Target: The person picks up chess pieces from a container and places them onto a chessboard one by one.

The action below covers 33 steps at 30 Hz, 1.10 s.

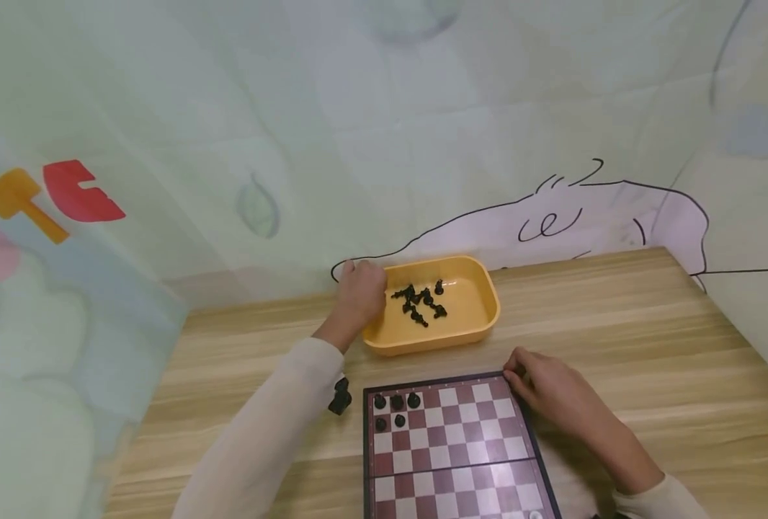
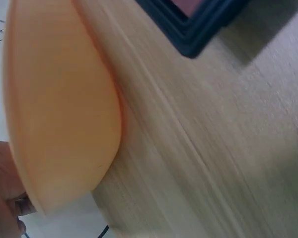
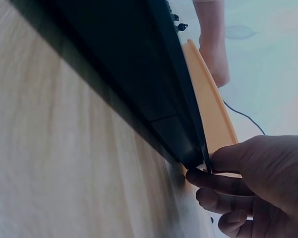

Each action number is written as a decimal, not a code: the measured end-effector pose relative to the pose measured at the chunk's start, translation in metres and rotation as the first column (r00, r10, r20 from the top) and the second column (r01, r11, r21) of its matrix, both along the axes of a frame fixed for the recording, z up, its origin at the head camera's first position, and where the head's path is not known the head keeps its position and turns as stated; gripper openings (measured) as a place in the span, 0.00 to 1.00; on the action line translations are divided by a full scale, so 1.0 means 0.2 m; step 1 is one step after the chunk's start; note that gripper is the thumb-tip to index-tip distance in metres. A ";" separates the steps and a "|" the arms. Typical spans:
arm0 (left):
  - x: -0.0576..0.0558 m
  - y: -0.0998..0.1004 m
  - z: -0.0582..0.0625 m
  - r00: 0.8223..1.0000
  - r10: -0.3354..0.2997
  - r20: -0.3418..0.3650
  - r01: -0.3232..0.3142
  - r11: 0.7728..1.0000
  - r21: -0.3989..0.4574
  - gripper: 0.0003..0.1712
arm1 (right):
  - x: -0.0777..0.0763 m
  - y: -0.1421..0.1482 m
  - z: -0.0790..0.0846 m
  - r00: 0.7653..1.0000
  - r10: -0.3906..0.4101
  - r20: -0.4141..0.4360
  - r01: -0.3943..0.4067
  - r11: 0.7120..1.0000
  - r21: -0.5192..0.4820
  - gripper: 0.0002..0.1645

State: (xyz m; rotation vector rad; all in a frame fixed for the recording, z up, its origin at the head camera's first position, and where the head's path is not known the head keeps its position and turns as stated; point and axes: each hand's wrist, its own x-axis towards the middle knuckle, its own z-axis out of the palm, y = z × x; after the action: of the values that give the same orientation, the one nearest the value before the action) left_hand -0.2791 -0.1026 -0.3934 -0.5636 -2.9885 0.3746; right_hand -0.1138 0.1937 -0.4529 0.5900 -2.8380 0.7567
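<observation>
My left hand (image 1: 362, 288) is at the left end of a yellow plastic tray (image 1: 481, 333), its curled fingers gripping the rim by the back corner. That hand shows partly behind the tray wall (image 2: 64, 109) in the left wrist view. Several black chess pieces (image 1: 416, 297) lie jumbled inside the tray. In front of it is a magnetic-style chessboard (image 1: 449, 436) with a dark frame. Several black pieces (image 1: 397, 402) stand in its far left corner. My right hand (image 1: 555, 389) pinches the board's far right corner between thumb and forefinger, as the right wrist view shows (image 3: 258, 183).
Left of the board, black pieces (image 1: 340, 398) lie on the wooden table (image 1: 624, 324), close to my left sleeve (image 1: 267, 425). A white piece (image 1: 535, 515) is at the board's near right, cut by the frame. A printed cloth wall (image 1: 332, 144) rises behind the table.
</observation>
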 end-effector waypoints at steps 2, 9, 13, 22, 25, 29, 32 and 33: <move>0.00 0.01 -0.01 1.000 0.002 -0.005 -0.002 1.000 -0.031 0.10 | 0.00 0.00 0.00 1.000 -0.002 0.005 0.002 1.000 0.000 0.04; 0.01 0.02 -0.04 1.000 -0.013 0.010 0.014 0.999 -0.036 0.09 | 0.00 -0.01 0.00 1.000 -0.006 0.015 0.006 1.000 0.004 0.04; 0.02 0.02 -0.05 1.000 -0.014 0.002 0.014 0.999 -0.041 0.09 | 0.00 -0.01 0.00 1.000 -0.010 0.029 0.010 1.000 0.006 0.04; 0.00 0.02 -0.04 1.000 -0.018 0.026 0.019 0.999 -0.027 0.11 | -0.01 0.00 0.00 1.000 -0.011 0.022 0.011 1.000 0.005 0.03; 0.01 0.01 -0.02 1.000 -0.022 0.019 0.023 1.000 -0.018 0.11 | -0.01 0.00 0.01 0.999 -0.016 0.036 0.016 1.000 0.003 0.03; 0.03 0.00 0.01 1.000 -0.023 0.007 0.024 1.000 -0.008 0.12 | -0.01 0.00 0.01 0.999 -0.016 0.040 0.016 1.000 -0.001 0.03; 0.06 -0.01 0.02 0.999 -0.028 0.015 0.028 1.000 0.007 0.14 | 0.00 0.00 0.01 0.999 -0.010 0.033 0.010 1.000 -0.003 0.03; 0.06 -0.01 0.02 0.999 -0.031 0.015 0.031 0.999 0.016 0.14 | 0.00 0.00 0.01 0.999 -0.007 0.031 0.007 1.000 -0.005 0.03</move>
State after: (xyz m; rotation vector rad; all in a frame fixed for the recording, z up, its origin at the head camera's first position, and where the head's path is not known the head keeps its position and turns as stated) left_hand -0.2666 -0.1056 -0.3894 -0.6137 -2.9908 0.3453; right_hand -0.1134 0.1928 -0.4514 0.5719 -2.8637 0.7788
